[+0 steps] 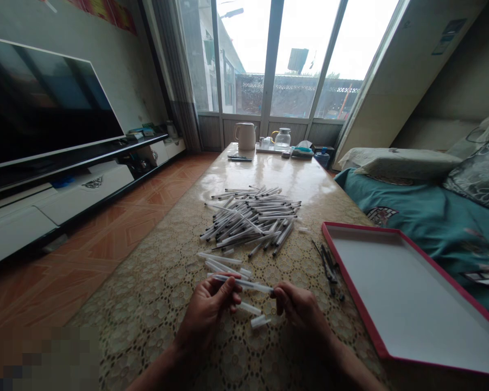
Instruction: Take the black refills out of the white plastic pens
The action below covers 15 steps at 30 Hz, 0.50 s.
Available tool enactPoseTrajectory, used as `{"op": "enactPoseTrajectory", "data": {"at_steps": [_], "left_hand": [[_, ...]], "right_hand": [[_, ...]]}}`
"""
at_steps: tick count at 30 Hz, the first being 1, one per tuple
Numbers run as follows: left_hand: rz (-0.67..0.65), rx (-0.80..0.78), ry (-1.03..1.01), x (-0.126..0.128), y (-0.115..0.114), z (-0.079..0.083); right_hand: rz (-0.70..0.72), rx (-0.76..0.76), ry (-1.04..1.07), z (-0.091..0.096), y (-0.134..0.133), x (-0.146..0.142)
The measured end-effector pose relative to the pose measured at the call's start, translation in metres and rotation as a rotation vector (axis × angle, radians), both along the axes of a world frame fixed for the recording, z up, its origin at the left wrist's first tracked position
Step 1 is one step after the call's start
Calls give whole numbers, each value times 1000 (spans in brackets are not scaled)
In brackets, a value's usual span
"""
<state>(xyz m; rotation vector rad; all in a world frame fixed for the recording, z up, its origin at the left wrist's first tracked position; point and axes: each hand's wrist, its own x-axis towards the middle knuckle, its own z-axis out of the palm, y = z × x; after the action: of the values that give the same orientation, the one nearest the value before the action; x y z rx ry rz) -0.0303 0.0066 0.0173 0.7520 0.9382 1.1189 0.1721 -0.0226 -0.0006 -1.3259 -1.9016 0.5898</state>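
My left hand (210, 310) and my right hand (298, 307) both pinch one clear pen (250, 284), held level just above the table between them. The left fingers grip its left part, the right fingertips its right end. Under the pen lie loose clear pen parts (254, 315) on the lace-patterned table cover (155, 304). Farther up the table sits a large heap of similar pens (250, 217). A few thin dark refills (328, 266) lie to the right of my hands.
A shallow red-rimmed tray (352, 288) with a white inside lies at the right. A kettle (245, 136), a glass jug (282, 139) and small items stand at the table's far end. A television (44, 103) is on the left, a bed (432, 217) on the right.
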Motion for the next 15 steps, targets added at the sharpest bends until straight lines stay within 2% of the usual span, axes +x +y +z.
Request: {"op": "enactPoseTrajectory", "data": {"at_steps": [7, 15], "left_hand": [[10, -1, 8, 0, -1, 0], [14, -2, 3, -1, -1, -1]], "right_hand": [[-15, -57, 31, 0, -2, 0], [-13, -51, -6, -4, 0, 1]]}}
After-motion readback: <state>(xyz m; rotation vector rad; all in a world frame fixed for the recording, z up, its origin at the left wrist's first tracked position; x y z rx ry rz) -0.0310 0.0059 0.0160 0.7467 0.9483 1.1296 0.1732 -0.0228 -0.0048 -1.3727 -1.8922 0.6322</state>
